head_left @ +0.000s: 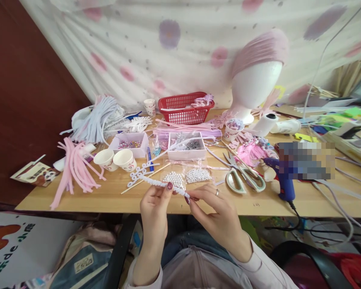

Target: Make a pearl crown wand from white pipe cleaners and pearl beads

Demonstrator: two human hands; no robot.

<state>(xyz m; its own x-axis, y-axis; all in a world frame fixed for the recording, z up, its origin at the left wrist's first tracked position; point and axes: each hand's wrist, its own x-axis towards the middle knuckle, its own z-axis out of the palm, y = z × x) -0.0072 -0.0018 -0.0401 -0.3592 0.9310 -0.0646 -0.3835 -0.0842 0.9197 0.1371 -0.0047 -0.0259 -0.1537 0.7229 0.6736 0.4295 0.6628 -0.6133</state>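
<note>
My left hand [156, 206] pinches a white twisted pipe cleaner [152, 181] between thumb and fingers, in front of the table edge. At the strip's right end, the thumb and fingers of my right hand [215, 212] are closed on it, with a ring on one finger. A looped white pipe-cleaner piece [138, 173] lies just beyond the strip's left end. Behind my fingers are two clear bags of white pearl beads [198, 175], and a thin wooden stick [129, 190] rests to the left.
Scissors [236, 180] and a blue glue gun [285, 180] lie on the right. Paper cups [124, 159], pink pipe cleaners [75, 168] and a bead box [129, 145] stand left. Farther back are a red basket [185, 108] and a white mannequin head [254, 84].
</note>
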